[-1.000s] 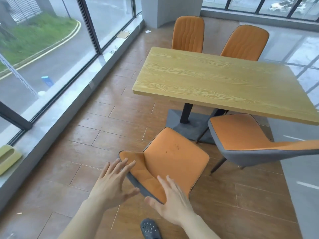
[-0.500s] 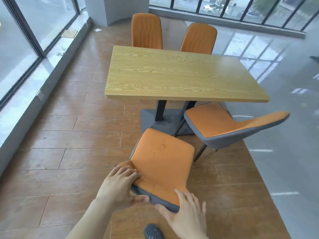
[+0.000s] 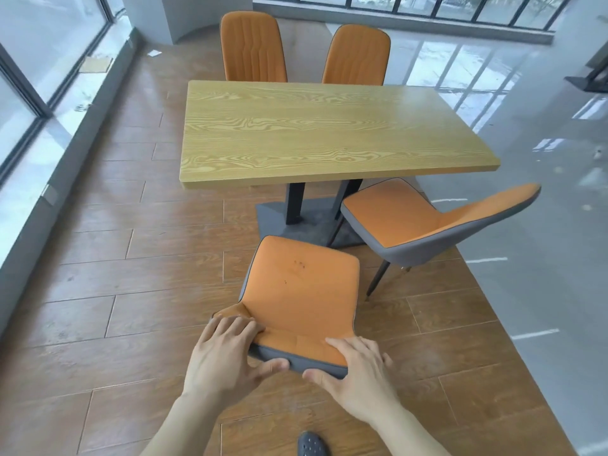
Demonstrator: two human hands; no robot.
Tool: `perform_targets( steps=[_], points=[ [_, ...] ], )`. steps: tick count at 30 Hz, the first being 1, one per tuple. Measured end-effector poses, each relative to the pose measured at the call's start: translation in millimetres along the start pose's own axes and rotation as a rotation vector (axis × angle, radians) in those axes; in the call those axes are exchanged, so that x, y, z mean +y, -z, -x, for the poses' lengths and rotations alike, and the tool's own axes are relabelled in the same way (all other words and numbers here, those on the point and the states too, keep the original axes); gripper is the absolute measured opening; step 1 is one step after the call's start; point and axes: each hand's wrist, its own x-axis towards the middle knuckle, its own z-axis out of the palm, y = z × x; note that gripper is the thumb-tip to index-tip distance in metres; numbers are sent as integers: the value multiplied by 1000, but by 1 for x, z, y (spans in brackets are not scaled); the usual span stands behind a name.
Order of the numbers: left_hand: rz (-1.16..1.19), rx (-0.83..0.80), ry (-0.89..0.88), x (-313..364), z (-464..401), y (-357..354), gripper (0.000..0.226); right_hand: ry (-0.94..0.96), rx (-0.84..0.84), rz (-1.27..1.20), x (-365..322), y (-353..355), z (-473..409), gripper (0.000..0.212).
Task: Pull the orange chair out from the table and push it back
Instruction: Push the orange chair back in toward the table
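Both hands [image 3: 227, 353] grip chair [image 3: 302, 291] — wood floor [image 3: 115, 274]

Bright, even daylight on my feed, coming from the windows [image 3: 39, 93] at 9 to 10 o'clock and the glazing [image 3: 427, 4] along 12 to 1. Strong white glare on the grey floor [image 3: 543, 133] at 2 o'clock. Shadows soft, faint under the table [image 3: 329, 133]. Wide-angle bending at the edges; corners slightly soft, centre sharp.
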Motion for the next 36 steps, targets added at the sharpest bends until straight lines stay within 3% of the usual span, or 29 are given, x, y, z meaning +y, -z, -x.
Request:
perform_targets(
  steps=[23,31,36],
  points=[
    [-62,-103,120,-24,-215,-1,83,122,34,17,-2,111,-211,103],
    [-47,-126,112,-33,-231,6,88,81,0,52,-13,121,-220,110],
    [38,-309,64,-44,-235,35,100,3,-37,105,-55,142,-214,117]
  ],
)
